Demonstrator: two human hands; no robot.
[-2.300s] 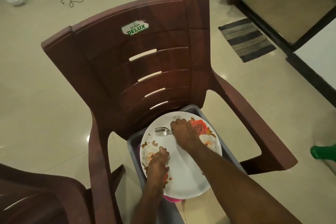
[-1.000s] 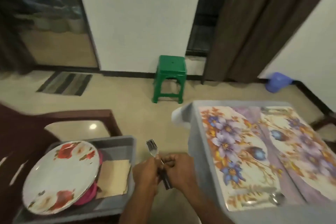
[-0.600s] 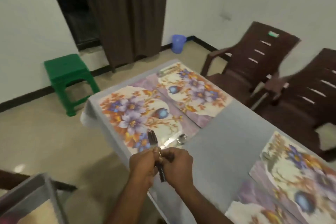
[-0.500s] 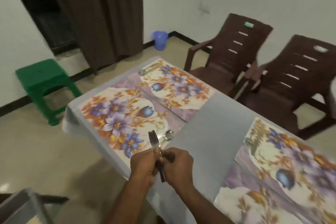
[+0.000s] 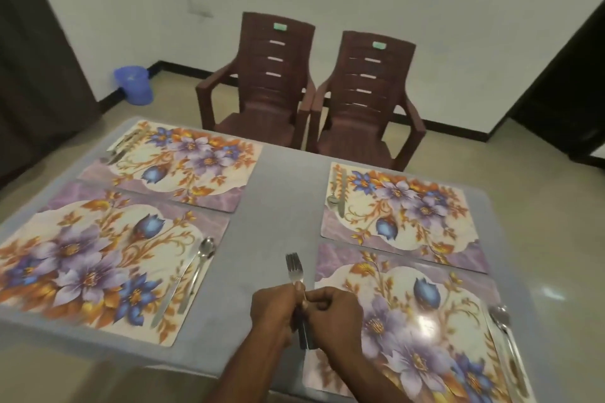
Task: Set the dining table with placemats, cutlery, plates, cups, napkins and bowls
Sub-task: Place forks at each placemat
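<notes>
Grey cloth covers the dining table [image 5: 281, 193], where four floral placemats lie in two pairs, each with a spoon and knife at one edge: the near left mat [image 5: 98, 258] has its spoon [image 5: 203, 255] and knife [image 5: 170, 294] along its right side, and the near right mat [image 5: 415, 330] has a spoon [image 5: 501, 321] at its far right edge. Two brown plastic chairs [image 5: 360, 98] stand beyond. Over the bare strip between the near mats, the left hand [image 5: 275, 307] and right hand [image 5: 337, 314] both curl their fingers around a bunch of forks [image 5: 296, 275], tines pointing away. Judging by this, the cutlery step is in hand, with forks to be shared out; next comes separating one fork from the bunch and laying it on a mat, opposite the spoon and knife
</notes>
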